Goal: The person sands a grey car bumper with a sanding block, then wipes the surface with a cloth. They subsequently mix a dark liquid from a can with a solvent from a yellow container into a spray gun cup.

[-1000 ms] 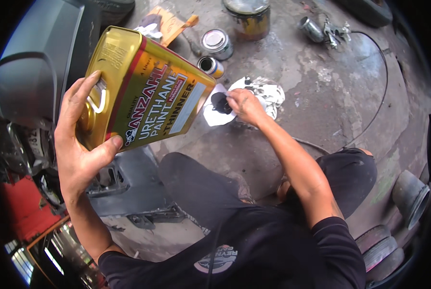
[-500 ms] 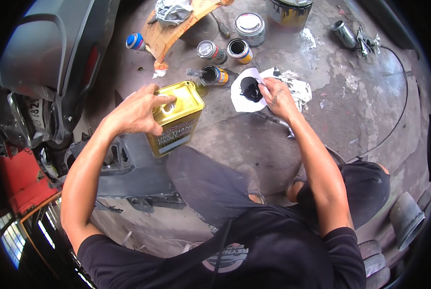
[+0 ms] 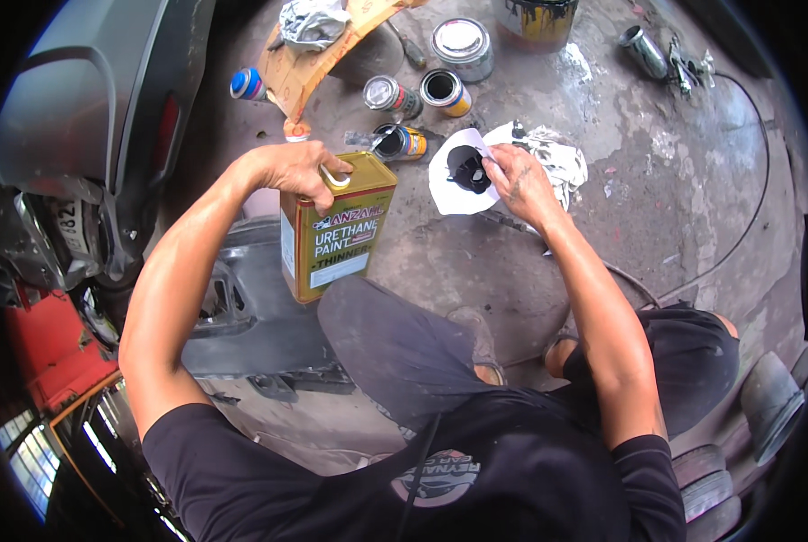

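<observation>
My left hand [image 3: 306, 174] grips the top of a tall rectangular gold metal can [image 3: 342, 237], its fingers bent around the pale round cap. The can leans slightly beside my left knee. Pinched in my right hand [image 3: 518, 181] is the edge of a white paper cone [image 3: 451, 191] with wet black paint [image 3: 467, 169] inside. What stands beneath the cone is mostly hidden; a dark rod-like part pokes out below it. A crumpled white cloth [image 3: 562, 163] lies just past my right hand.
Ahead stand open paint tins [image 3: 398, 143] [image 3: 445, 93], lidded tins [image 3: 392, 98] [image 3: 462, 49] and a black-stained bucket [image 3: 537, 23]. Cardboard [image 3: 300, 77] lies far left. A dark panel [image 3: 264, 312] is beside my left knee; a spray gun [image 3: 645, 52] with hose [image 3: 758, 194] lies right.
My left hand has moved right and closed around the can's cap area. The can has turned so its front label faces me more. My right hand stays at the paper cone.
</observation>
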The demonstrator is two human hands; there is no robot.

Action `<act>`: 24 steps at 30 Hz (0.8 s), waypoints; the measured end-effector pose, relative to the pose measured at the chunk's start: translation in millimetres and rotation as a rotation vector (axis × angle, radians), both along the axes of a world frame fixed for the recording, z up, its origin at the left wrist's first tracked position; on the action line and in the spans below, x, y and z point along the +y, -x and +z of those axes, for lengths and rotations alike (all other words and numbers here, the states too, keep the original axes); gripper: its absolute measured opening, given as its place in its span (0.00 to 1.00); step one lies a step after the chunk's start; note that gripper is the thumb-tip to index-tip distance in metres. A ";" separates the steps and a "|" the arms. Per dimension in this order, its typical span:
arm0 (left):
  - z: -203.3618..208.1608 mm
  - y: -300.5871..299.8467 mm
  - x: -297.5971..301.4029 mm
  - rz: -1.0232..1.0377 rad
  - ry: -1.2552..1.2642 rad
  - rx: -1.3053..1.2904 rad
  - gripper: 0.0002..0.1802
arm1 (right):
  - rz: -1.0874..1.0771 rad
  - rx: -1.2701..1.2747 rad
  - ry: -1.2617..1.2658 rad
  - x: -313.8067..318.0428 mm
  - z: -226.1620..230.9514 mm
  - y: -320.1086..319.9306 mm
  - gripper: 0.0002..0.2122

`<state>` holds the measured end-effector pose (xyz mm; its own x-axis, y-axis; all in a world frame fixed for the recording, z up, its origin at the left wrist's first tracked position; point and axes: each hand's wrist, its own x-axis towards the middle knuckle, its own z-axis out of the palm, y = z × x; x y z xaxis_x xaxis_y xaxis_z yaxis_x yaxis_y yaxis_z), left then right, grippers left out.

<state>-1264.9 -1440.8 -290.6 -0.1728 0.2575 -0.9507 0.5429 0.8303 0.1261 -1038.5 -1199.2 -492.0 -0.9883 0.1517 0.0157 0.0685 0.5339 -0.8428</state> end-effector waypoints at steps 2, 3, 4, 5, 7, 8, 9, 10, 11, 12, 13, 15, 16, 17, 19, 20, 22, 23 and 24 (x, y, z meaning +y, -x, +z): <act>-3.3 5.1 4.2 -0.021 -0.014 -0.011 0.53 | 0.003 0.029 0.004 0.5 -0.5 0.2 0.13; -3.1 8.3 5.9 -0.008 0.006 -0.016 0.53 | 0.004 0.044 0.007 0.8 -0.8 0.6 0.13; -2.2 8.9 8.2 0.005 0.026 -0.022 0.53 | 0.007 0.046 0.013 0.7 -0.9 0.8 0.13; -3.6 9.3 7.7 -0.008 0.027 -0.024 0.53 | 0.011 0.048 0.020 0.5 -1.0 1.2 0.13; -5.4 10.0 6.2 -0.032 0.028 -0.026 0.53 | 0.008 0.048 0.022 0.4 -0.4 0.9 0.13; -5.7 10.0 6.7 -0.026 0.036 -0.031 0.53 | 0.003 0.045 0.018 0.3 0.3 0.6 0.13; -5.7 9.2 7.1 -0.018 0.044 -0.035 0.53 | -0.002 0.043 0.013 0.1 0.9 0.2 0.12; -5.6 8.5 7.7 -0.011 0.052 -0.039 0.53 | -0.005 0.031 0.017 0.4 1.1 0.2 0.12; -5.2 7.7 7.8 -0.002 0.058 -0.039 0.53 | -0.007 0.019 0.021 0.5 1.4 0.1 0.12; -4.7 6.8 7.8 0.007 0.065 -0.039 0.53 | -0.009 0.007 0.025 0.5 1.5 0.1 0.13; -3.7 6.0 7.1 0.018 0.072 -0.037 0.53 | -0.006 0.009 0.023 0.3 1.4 0.2 0.13; -2.4 4.7 5.3 0.035 0.083 -0.038 0.53 | -0.001 0.012 0.020 0.5 1.0 -0.1 0.13; -1.9 4.2 4.4 0.044 0.087 -0.038 0.53 | 0.003 0.007 0.023 0.6 1.2 0.1 0.13; -1.5 2.9 4.0 0.045 0.100 -0.040 0.53 | 0.008 0.002 0.027 0.9 1.4 0.4 0.13; -0.3 -0.2 3.6 0.049 0.128 -0.044 0.53 | 0.018 -0.042 0.050 1.3 2.9 1.0 0.14; 0.5 -0.6 1.9 0.058 0.136 -0.043 0.53 | 0.024 -0.080 0.071 1.5 4.6 1.2 0.14; 1.0 -1.0 -0.3 0.073 0.149 -0.044 0.53 | 0.029 -0.118 0.084 1.4 5.5 1.0 0.14; 1.6 -1.2 -0.2 0.075 0.152 -0.045 0.53 | 0.029 -0.118 0.077 1.5 5.4 0.7 0.14; 2.9 -1.6 0.2 0.076 0.154 -0.045 0.54 | 0.028 -0.118 0.070 1.7 5.3 0.6 0.14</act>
<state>-1263.3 -1440.7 -287.7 -0.1425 0.0957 -0.9852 0.4742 0.8803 0.0170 -1039.1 -1197.5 -486.8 -0.9866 0.1205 -0.1103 0.1550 0.4775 -0.8648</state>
